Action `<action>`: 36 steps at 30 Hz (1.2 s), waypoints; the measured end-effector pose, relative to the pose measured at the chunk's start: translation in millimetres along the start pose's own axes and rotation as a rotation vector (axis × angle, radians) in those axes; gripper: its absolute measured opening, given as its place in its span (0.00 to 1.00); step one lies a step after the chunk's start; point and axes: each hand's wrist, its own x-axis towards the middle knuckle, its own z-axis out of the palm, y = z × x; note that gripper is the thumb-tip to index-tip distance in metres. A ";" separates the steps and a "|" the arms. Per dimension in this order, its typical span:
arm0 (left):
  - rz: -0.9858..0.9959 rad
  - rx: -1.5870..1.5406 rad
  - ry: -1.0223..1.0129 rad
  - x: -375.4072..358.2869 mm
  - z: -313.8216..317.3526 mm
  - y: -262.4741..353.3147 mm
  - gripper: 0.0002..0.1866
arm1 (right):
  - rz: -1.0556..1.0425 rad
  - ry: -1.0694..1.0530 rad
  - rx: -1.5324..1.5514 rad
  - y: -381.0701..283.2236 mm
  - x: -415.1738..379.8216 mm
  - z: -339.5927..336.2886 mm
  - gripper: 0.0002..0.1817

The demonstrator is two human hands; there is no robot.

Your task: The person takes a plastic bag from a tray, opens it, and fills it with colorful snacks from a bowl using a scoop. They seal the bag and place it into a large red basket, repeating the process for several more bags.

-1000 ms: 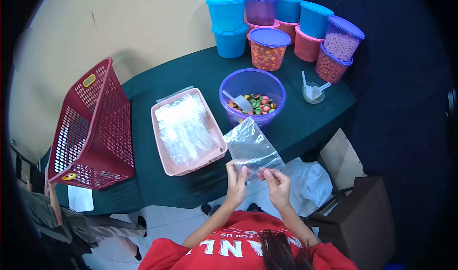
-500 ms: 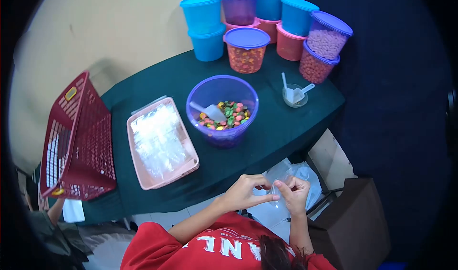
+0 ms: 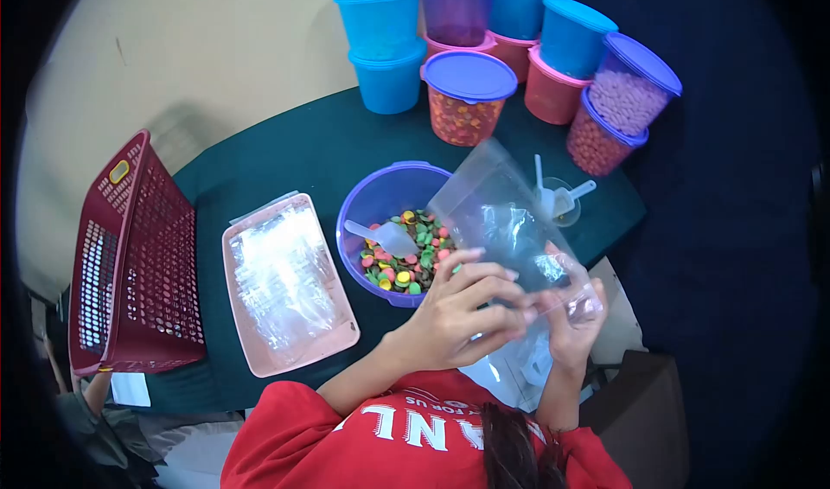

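A clear plastic bag (image 3: 501, 221) is held up over the right side of the purple bowl (image 3: 347, 202). My right hand (image 3: 577, 316) is closed on the bag's lower right edge, thumb on its face. My left hand (image 3: 471, 307) is at the bag's lower left edge, fingers bent and pressed against the plastic. In the bowl are colourful round candies (image 3: 402, 274) with a white scoop (image 3: 393, 238) lying on them. Left of the bowl, a pink tray (image 3: 264, 364) holds a pile of clear plastic bags (image 3: 290, 290).
Stacked tubs (image 3: 380, 22) with blue and purple lids line the back. A small dish (image 3: 571, 217) with scoops sits at the right. At the left stands a maroon basket (image 3: 156, 273). Another person's arm (image 3: 95, 394) shows at the lower left. A brown box (image 3: 644, 420) is lower right.
Both hands have risen toward the bowl. The bag, earlier bunched low between the fingers, is now spread out and raised. The view has shifted slightly.
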 end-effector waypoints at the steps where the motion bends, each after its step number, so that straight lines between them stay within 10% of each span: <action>1: 0.018 -0.011 -0.070 4.5 -12.6 -2.8 0.08 | 0.037 0.007 0.103 -3.7 6.7 7.2 0.10; 5: -0.221 0.184 0.462 -19.8 -50.0 -36.6 0.19 | 0.048 -0.087 0.175 11.6 20.9 11.4 0.15; 11: -0.741 -0.289 0.394 -37.3 -68.2 -66.5 0.26 | 0.152 -0.173 0.293 41.9 25.9 34.1 0.12; 26: -0.402 0.319 0.702 -83.3 -62.0 -77.1 0.19 | 0.237 -0.353 0.350 68.2 48.2 60.4 0.10; 36: -0.652 0.103 0.844 -74.9 -48.2 -65.1 0.06 | 0.347 -0.339 0.256 70.4 58.6 48.9 0.07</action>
